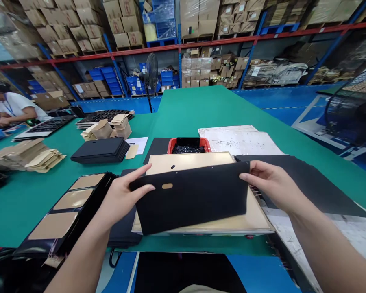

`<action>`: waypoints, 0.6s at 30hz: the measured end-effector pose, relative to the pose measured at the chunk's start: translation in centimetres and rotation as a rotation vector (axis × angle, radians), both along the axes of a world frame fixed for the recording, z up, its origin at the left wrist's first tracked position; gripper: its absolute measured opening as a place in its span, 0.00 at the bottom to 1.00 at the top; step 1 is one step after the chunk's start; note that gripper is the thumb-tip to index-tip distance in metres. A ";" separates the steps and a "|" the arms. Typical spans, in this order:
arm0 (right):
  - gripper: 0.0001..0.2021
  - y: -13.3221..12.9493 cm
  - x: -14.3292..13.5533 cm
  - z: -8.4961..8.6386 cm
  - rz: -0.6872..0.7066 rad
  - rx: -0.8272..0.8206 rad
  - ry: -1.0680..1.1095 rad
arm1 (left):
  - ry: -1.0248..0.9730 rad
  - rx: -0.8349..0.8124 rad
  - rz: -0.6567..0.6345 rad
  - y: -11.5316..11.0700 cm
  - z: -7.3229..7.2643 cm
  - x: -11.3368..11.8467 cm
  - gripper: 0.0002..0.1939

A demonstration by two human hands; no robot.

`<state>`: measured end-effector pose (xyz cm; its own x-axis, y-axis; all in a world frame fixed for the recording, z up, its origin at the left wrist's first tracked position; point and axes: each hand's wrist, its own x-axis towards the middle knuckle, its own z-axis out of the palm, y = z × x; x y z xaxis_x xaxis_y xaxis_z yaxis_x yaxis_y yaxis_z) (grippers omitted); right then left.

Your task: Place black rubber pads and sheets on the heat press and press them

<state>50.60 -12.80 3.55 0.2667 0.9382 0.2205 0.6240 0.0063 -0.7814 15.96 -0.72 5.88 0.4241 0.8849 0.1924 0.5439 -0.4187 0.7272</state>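
Observation:
A thin black sheet (195, 199) with a small oval slot is held up, slightly tilted, between my two hands. My left hand (118, 195) grips its left end, thumb in front and index finger stretched above the top edge. At the top right corner my right hand (270, 179) pinches it between thumb and fingers. Below and behind the sheet is a flat device with a beige top (198, 159) and a red switch on its front. A small black oval piece (173, 167) shows just above the sheet's top edge. Some fingers of both hands are hidden.
A red basket (208, 143) of small black pieces stands behind the device. Black sheets (311, 183) lie right; a stack with beige panels (61, 224) and black boards (99, 150) lie left. A person (24, 108) sits far left. A fan (356, 110) stands right.

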 end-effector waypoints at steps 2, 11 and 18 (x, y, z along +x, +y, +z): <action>0.23 1.3 0.7 -0.7 -0.010 -0.090 0.033 | -0.012 -0.033 0.000 1.4 -1.6 1.2 0.32; 0.39 2.0 -0.9 -9.1 0.091 -0.324 -0.714 | 0.634 0.141 -0.317 -0.5 -10.1 3.0 0.43; 0.35 4.2 -1.0 -7.7 -0.006 -0.403 -0.880 | 0.655 0.149 -0.264 -1.4 -10.6 5.5 0.50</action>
